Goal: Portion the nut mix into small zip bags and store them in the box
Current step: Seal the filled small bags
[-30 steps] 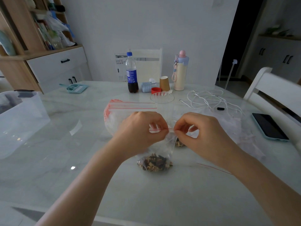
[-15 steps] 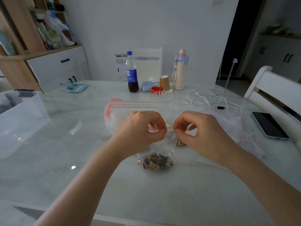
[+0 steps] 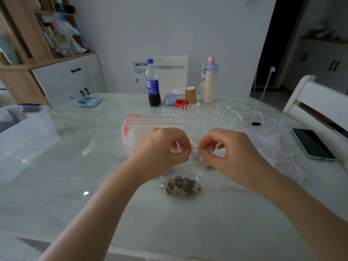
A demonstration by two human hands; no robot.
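Note:
A small clear zip bag [image 3: 190, 166] with a red seal line stands on the table, brown nut mix [image 3: 179, 185] settled in its bottom. My left hand [image 3: 160, 151] pinches the left part of the seal strip. My right hand [image 3: 229, 151] pinches the strip just to the right, fingertips almost touching the left hand's. Behind my hands lies a larger zip bag [image 3: 150, 122] with a red strip. A few nuts [image 3: 209, 166] show under my right hand. The clear plastic storage box [image 3: 24, 140] stands at the table's left edge.
At the back of the table stand a cola bottle [image 3: 153, 83], a paper cup [image 3: 191, 95], a red lid [image 3: 181, 103], a pastel flask [image 3: 209, 80] and a clear round dish [image 3: 188, 111]. White cables [image 3: 243, 113], crumpled plastic [image 3: 271, 147] and a phone [image 3: 313, 144] lie right.
Both hands stay pinched on the seal strip; my fingertips have drawn slightly closer together along it. The bag and nuts remain where they were.

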